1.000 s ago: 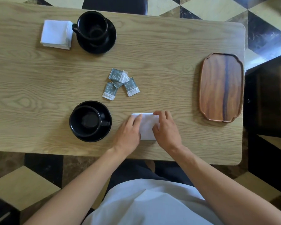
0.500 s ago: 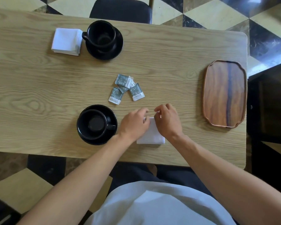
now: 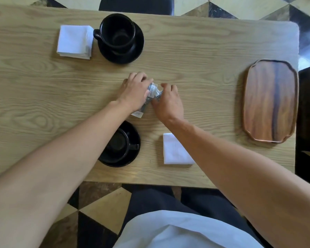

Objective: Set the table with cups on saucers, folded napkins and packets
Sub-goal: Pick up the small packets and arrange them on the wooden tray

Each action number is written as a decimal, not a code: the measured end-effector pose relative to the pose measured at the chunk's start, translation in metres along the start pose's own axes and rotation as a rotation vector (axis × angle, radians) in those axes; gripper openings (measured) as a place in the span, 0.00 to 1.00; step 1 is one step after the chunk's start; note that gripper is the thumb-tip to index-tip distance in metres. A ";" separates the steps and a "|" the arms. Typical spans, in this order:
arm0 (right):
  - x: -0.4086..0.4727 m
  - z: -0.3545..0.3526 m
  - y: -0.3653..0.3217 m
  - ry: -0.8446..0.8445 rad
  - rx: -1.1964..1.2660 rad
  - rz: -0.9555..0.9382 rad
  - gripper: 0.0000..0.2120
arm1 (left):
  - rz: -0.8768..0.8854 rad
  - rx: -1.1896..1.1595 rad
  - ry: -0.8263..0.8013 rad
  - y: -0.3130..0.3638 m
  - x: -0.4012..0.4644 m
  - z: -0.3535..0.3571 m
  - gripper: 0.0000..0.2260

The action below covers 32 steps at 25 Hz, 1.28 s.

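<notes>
Working left to right from my fingers: well beyond and left of them I see a folded napkin (image 3: 75, 42) just beside the far cup (image 3: 117, 33) on its saucer (image 3: 122, 49). My left hand (image 3: 135, 92) has its fingers (image 3: 141, 78) curled over the packets (image 3: 152, 90) at mid-surface (image 3: 43, 97), one packet poking out under its wrist; the right hand (image 3: 168, 101) pinches the same cluster from the other side. Nearer me sit the second cup (image 3: 121, 144) and the near napkin (image 3: 175, 149); far right lies a wooden tray (image 3: 270, 101). I judge the packets light, thin and crinkly, likely to slide flat, so I would pinch them by their edges.
</notes>
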State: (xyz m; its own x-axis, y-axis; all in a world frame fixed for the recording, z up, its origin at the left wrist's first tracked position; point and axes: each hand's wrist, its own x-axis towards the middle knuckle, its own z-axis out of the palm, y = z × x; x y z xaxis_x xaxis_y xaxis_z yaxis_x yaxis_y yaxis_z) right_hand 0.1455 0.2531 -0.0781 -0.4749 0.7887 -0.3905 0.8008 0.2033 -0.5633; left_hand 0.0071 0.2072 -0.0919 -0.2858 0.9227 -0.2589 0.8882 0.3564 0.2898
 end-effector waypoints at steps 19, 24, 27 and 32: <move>0.026 0.007 -0.004 -0.001 0.064 0.121 0.06 | -0.366 -0.517 0.049 -0.020 -0.008 -0.007 0.07; 0.014 -0.002 -0.007 0.128 0.210 0.050 0.04 | -0.463 -0.860 0.086 -0.026 -0.011 -0.018 0.02; 0.007 -0.015 -0.010 0.172 0.432 0.064 0.05 | -0.485 -1.054 0.120 -0.015 -0.010 -0.025 0.02; 0.005 -0.050 0.004 0.299 0.750 0.256 0.06 | -0.455 -1.183 0.106 0.019 0.000 -0.037 0.03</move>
State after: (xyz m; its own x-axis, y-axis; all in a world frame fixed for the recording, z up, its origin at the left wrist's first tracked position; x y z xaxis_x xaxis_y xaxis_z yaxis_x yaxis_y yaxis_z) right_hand 0.1644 0.2873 -0.0458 -0.1112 0.8997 -0.4221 0.3659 -0.3579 -0.8591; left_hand 0.0105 0.2189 -0.0520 -0.5554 0.6703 -0.4921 -0.1432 0.5058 0.8507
